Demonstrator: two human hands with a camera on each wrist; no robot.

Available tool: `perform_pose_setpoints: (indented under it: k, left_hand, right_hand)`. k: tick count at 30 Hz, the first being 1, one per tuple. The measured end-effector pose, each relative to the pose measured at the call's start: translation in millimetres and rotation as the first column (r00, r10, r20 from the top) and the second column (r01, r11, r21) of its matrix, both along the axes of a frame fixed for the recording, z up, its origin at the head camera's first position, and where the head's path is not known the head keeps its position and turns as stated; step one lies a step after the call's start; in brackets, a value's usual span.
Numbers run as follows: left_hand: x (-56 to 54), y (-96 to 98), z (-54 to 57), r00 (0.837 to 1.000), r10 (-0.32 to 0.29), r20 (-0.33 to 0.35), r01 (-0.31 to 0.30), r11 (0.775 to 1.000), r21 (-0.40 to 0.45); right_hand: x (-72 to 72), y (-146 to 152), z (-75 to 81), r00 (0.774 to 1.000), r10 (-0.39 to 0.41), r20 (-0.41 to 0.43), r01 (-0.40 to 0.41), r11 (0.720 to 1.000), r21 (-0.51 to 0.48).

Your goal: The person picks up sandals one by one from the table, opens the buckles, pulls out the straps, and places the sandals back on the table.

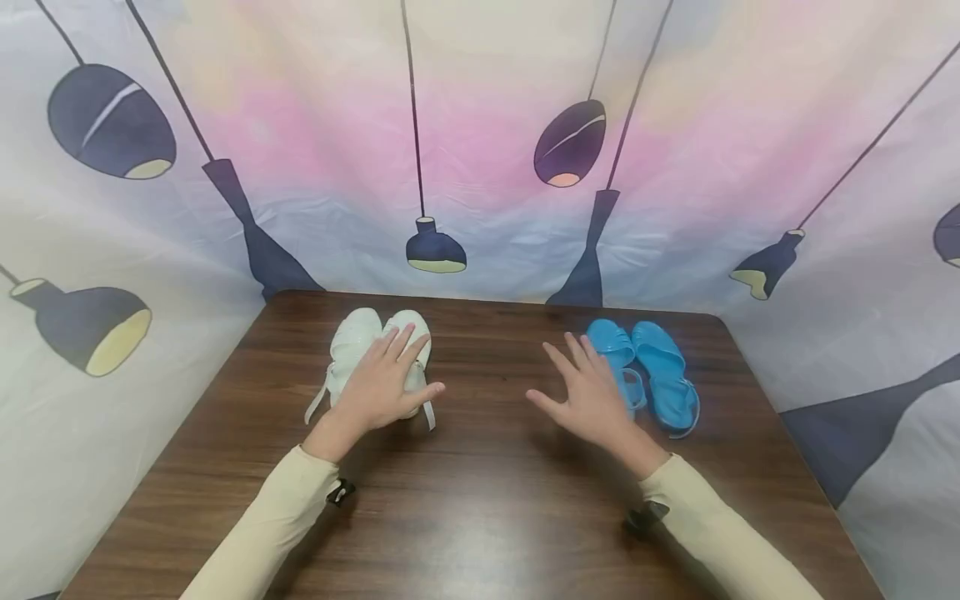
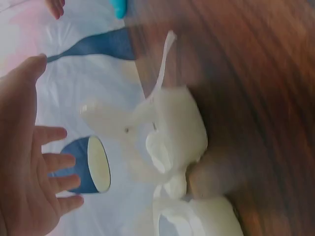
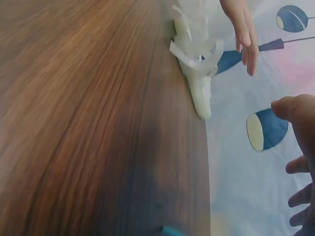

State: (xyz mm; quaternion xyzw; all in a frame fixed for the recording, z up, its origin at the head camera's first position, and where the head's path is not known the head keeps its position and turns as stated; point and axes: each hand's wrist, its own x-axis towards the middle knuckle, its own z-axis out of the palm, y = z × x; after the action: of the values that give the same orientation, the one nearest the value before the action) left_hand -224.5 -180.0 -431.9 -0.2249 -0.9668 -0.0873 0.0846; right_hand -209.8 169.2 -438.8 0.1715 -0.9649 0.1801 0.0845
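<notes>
On the left of the table lies a pair of white sandals (image 1: 356, 337), straps loose at the heel end. My left hand (image 1: 382, 387) hovers over them with its fingers spread, hiding part of both; the left wrist view shows a gap between the hand (image 2: 24, 147) and the white sandals (image 2: 179, 130). To the right lies a pair of blue sandals (image 1: 660, 362). Near the left one of these, my right hand (image 1: 588, 396) is held in the air, fingers spread and holding nothing. It covers part of that sandal.
Both pairs lie toward the far edge of the brown wooden table (image 1: 480, 467). Behind and beside it hangs a pastel cloth (image 1: 480, 125) printed with dark lamps. A dark strap piece (image 1: 341, 492) shows at the left wrist, and another (image 1: 645, 517) at the right.
</notes>
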Motion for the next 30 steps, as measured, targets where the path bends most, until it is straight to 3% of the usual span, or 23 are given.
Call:
perform_pose_setpoints:
  k: [9,14,23,30]
  left_hand:
    - [-8.7,-23.3,8.2,0.998,-0.035,0.060,0.031,0.997,0.064]
    - [-17.3,-34.0,10.8,0.997,-0.059,0.055,0.055,0.996,0.072]
    - [-36.5,-44.9,9.2,0.988,-0.117,0.104,0.101,0.984,0.145]
    - [-45.2,-48.7,5.5,0.981,-0.133,0.140,0.113,0.984,0.140]
  right_hand:
    - [-7.7,-40.7,1.3,0.990,0.065,0.126,-0.046,0.988,-0.146]
    - [-13.6,-65.7,0.2,0.984,0.105,0.145,-0.078,0.980,-0.184]
    - [-23.7,-105.4,-5.3,0.962,0.181,0.207,-0.106,0.939,-0.327]
    - [-32.4,-135.9,-15.0,0.948,0.210,0.239,-0.104,0.914,-0.392]
